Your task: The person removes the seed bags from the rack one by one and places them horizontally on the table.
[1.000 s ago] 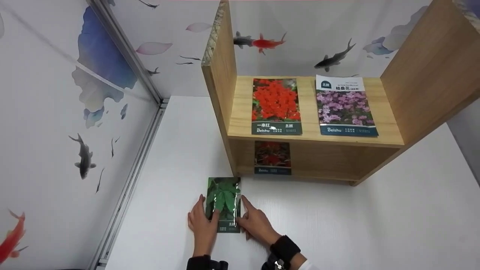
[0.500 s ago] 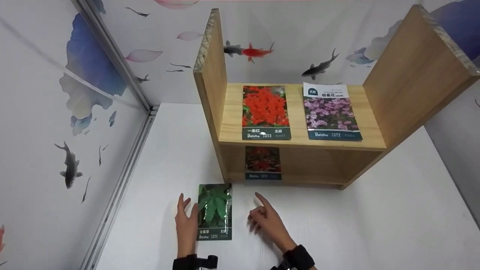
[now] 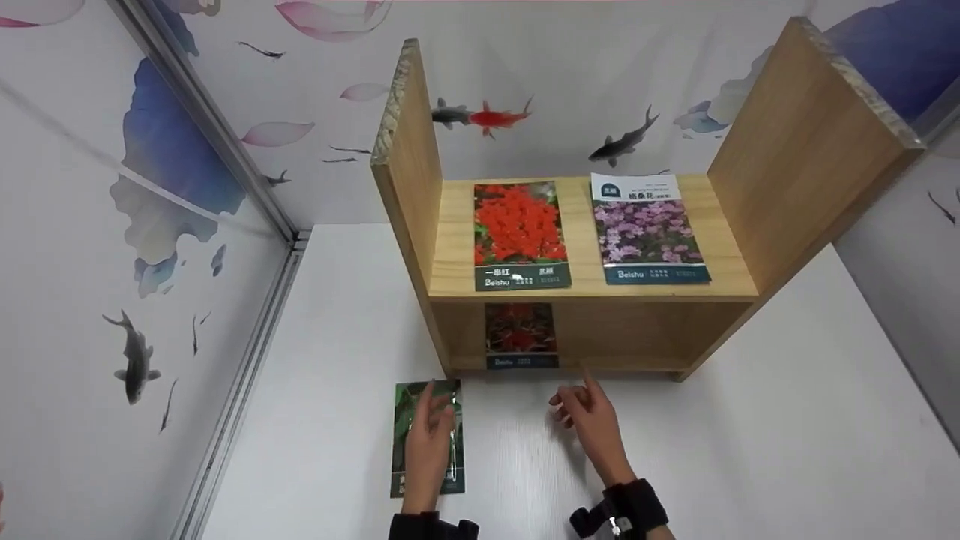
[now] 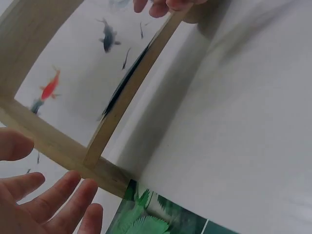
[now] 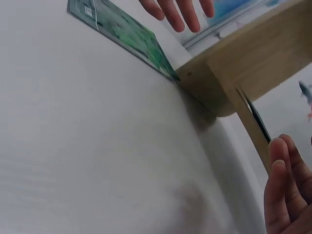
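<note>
My left hand [image 3: 429,450], fingers spread and holding nothing, is over the green leaf packet [image 3: 399,446], covering its middle in the head view. The packet lies flat on the white surface by the shelf's left front corner. In the left wrist view, the left hand [image 4: 53,204] is beside the wooden frame. My right hand [image 3: 598,435] is at the lower shelf's front edge, index finger extended and other fingers bent, holding nothing. Its fingertips in the right wrist view overlap the board; contact cannot be told. A dark red flower packet [image 3: 520,330] lies on the lower shelf.
The wooden shelf unit [image 3: 577,225] has tall side panels. On its upper board lie a red flower packet [image 3: 519,232] and, to the right, a purple flower packet [image 3: 646,225]. Walls with printed fish stand behind and at the left.
Both hands have let go of the green packet. The left moved off its left side and then over it; the right moved away rightward, toward the shelf. The head view has shifted.
</note>
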`<state>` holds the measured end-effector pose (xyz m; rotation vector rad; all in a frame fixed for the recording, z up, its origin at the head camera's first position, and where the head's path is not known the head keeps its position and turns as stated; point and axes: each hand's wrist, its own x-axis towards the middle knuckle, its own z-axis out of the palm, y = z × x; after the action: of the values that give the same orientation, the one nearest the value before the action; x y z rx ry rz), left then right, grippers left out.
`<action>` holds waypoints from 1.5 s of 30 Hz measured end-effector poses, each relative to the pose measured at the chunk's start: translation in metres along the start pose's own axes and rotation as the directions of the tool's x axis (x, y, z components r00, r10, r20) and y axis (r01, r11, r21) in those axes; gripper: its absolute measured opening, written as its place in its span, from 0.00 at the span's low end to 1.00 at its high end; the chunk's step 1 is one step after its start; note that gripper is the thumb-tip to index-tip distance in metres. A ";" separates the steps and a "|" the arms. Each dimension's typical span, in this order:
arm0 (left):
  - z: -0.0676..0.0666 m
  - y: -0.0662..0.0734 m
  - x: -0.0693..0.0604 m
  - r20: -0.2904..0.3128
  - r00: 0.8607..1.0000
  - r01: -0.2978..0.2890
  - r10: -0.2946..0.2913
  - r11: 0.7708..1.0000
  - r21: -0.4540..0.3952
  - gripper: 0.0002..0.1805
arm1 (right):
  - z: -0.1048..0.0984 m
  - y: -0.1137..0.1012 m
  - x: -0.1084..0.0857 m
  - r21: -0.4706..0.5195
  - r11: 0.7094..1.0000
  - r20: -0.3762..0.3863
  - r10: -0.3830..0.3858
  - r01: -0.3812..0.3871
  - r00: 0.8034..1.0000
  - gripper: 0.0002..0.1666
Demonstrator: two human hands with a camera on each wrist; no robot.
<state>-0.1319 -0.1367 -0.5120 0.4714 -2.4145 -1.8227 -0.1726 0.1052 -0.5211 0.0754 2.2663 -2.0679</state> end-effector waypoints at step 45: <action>0.071 0.027 0.054 0.293 0.954 0.003 0.072 0.969 -0.248 0.41 | 0.023 -0.024 0.045 0.045 0.986 0.215 0.147 -0.160 0.966 0.36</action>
<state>-0.2063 -0.0799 -0.5132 0.1366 -2.2983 -2.2843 -0.2194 0.0794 -0.5034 0.0320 2.0071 -1.9649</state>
